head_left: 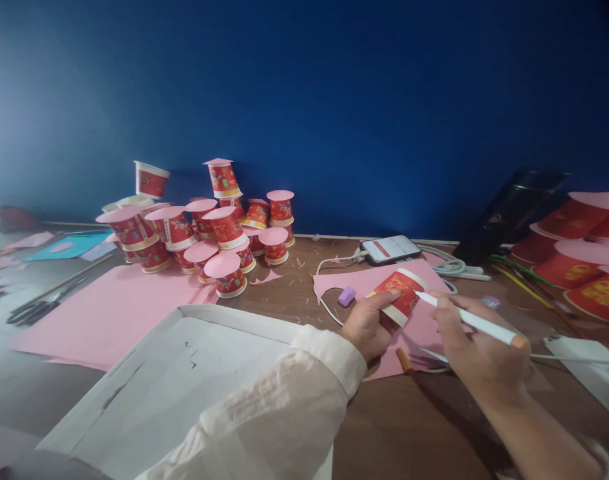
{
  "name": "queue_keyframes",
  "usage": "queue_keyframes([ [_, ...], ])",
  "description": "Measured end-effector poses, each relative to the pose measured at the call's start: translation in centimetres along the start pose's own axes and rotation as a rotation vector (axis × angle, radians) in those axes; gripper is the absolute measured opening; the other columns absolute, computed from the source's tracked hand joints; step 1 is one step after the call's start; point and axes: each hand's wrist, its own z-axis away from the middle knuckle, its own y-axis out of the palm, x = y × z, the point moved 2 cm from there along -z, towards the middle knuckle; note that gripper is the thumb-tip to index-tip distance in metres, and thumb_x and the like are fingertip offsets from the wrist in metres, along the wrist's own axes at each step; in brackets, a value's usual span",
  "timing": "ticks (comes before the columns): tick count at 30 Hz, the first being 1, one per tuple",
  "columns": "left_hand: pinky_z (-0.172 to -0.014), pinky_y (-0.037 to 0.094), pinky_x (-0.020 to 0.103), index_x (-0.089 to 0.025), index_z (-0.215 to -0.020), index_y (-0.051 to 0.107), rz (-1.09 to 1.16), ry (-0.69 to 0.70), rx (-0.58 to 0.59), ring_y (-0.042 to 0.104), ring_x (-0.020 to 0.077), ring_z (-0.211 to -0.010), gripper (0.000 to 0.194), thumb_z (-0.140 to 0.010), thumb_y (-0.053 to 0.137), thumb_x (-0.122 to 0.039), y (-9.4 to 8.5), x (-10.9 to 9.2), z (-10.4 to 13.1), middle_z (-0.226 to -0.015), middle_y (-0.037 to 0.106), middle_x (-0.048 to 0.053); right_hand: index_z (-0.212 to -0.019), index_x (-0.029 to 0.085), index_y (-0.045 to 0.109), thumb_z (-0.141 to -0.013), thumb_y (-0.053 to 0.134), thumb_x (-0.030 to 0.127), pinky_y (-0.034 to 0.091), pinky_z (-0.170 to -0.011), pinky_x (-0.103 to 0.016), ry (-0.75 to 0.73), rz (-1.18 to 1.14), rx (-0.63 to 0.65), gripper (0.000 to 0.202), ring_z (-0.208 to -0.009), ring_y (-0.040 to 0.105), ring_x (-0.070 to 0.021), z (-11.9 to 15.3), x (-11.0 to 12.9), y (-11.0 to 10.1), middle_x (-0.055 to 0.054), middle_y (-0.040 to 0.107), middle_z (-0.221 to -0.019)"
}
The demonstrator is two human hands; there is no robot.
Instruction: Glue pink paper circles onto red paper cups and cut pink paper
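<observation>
holding a red paper cup (pixel 403 288) in the left hand (pixel 370 328), tilted, with the thumb over the near left side and the other fingers mostly hidden underneath. gripping a white pen (pixel 489 327) in the right hand (pixel 477 350), closed narrowly around the barrel, with the pale tip toward the cup and the orange end toward the lower right. for the cup, a place just beyond the left palm, up and to the right of the thumb, and to the left of the right fingers, between both hands. right at the pen tip, on the cup's right side; cannot tell for certain about contact there. held over a pink sheet (pixel 344 280) on the brown table (pixel 379 433). near the left hand, a small purple block (pixel 346 297); lower, between the hands, a small orange-brown cylinder (pixel 403 360). farther back, a phone (pixel 392 249) with a white cable. to the left, partly behind the white sleeve (pixel 304 387), a shallow white tray (pixel 184 373), then stacked red cups with pink discs (pixel 223 265). far right, more red cups (pixel 597 280), beside a dark object (pixel 504 213).
</observation>
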Motion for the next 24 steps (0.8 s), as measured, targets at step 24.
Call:
queue_keyframes([
  [24, -0.109, 0.057, 0.034, -0.011, -0.094, 0.080, -0.028, 0.006, -0.014, 0.076, 0.0203, -0.090, 0.011, -0.090, 0.071, -0.007, 0.06, -0.11, 0.17, -0.095, 0.079, 0.010, -0.094, 0.020, 0.083, -0.105, 0.062, 0.049, 0.062, -0.070, -0.036, -0.033, -0.002, -0.011, 0.037, -0.065, 0.077, -0.0240, 0.48, -0.12, 0.38, -0.009, 0.081, -0.074],
])
